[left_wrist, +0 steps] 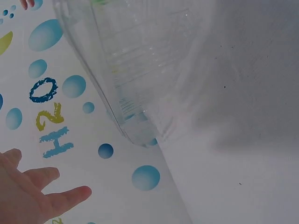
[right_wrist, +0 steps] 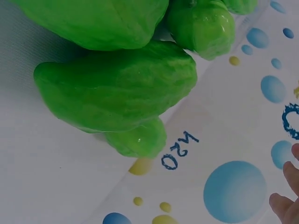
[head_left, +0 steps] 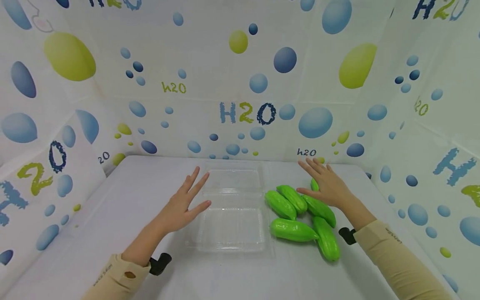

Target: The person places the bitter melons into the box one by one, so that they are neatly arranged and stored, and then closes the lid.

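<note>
My left hand [head_left: 181, 208] is raised with its fingers spread, holding nothing, just left of a clear plastic clamshell container [head_left: 232, 229]. The container lies unfolded on the table, lid and base one behind the other; the left wrist view shows its transparent wall [left_wrist: 140, 56]. To its right several glossy green vegetables, shaped like plump cucumbers [head_left: 294, 230], lie in a loose cluster. Above the far right of this cluster my right hand [head_left: 328, 183] hovers with fingers spread and nothing in it, partly covering one piece. The right wrist view shows the green pieces [right_wrist: 117, 88] close up.
A white table [head_left: 112, 208] spreads beneath everything. Around its back and sides stands a white sheet [head_left: 202, 54] printed with blue and yellow-green drops and H2O lettering. Dark wrist cameras [head_left: 160, 264] sit at the beige cuffs.
</note>
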Demonstrator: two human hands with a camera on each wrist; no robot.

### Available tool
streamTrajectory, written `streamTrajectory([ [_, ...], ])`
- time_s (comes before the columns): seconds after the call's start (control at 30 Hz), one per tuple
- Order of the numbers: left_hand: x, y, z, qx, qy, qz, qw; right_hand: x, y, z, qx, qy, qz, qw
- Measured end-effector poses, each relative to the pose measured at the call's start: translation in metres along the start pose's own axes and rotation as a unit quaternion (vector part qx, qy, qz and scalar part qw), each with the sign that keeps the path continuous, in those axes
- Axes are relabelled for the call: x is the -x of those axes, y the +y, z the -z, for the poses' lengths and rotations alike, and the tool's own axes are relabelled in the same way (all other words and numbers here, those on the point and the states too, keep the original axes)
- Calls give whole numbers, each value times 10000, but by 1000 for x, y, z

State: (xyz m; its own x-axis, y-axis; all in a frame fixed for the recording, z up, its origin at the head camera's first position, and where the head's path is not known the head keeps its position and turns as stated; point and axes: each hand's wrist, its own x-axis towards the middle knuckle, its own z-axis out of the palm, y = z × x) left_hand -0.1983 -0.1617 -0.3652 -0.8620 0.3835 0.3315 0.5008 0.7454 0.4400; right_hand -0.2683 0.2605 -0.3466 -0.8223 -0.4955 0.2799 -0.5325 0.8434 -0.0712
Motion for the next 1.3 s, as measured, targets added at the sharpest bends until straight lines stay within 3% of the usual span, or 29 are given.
streamTrajectory([
  [0.43,5,-1,-5,938,94,91,9955,2,-2,-8,-286,-201,-44,9994],
  [0.93,16,-4,-17,1240,86,516,9909,6,0,-19,-469,-374,-142,9981],
  [1.3,23,-3,-24,1632,136,619,9846,9,-1,-24,-514,-447,-211,9975],
])
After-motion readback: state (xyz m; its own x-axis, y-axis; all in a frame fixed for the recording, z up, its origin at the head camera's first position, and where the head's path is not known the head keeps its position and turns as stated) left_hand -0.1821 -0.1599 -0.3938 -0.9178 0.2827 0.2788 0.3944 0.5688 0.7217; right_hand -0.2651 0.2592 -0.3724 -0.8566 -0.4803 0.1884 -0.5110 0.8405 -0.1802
